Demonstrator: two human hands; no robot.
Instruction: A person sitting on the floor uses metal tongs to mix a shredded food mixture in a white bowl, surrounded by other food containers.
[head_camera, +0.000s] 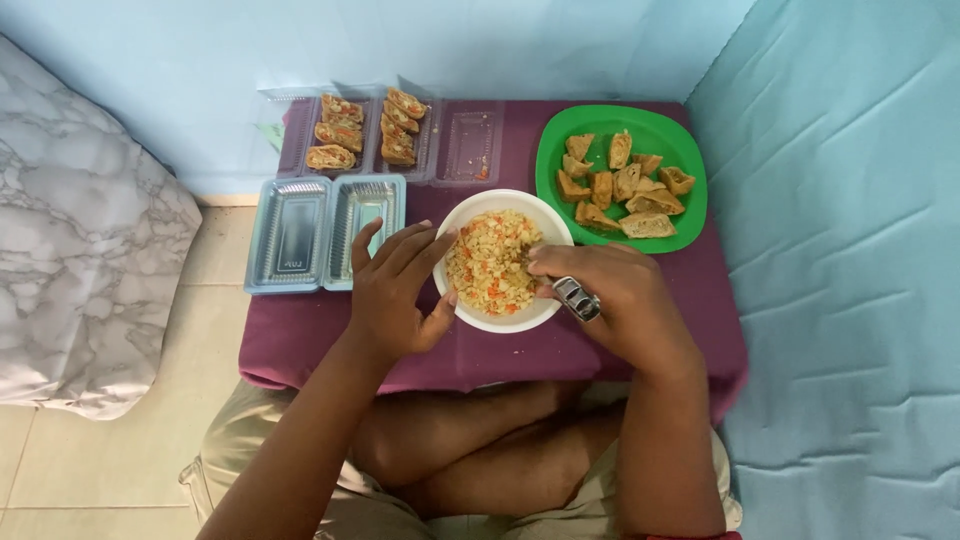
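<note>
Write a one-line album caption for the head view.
Left hand steadies a white bowl of filling while right hand scoops.

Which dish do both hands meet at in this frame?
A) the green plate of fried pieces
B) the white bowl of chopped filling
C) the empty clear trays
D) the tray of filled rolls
B: the left hand rests against the rim of the white bowl, and the right hand reaches into its filling.

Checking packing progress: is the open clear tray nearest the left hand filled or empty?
Empty. The open clear tray shows only bare plastic in both halves, beside the left hand.
</note>
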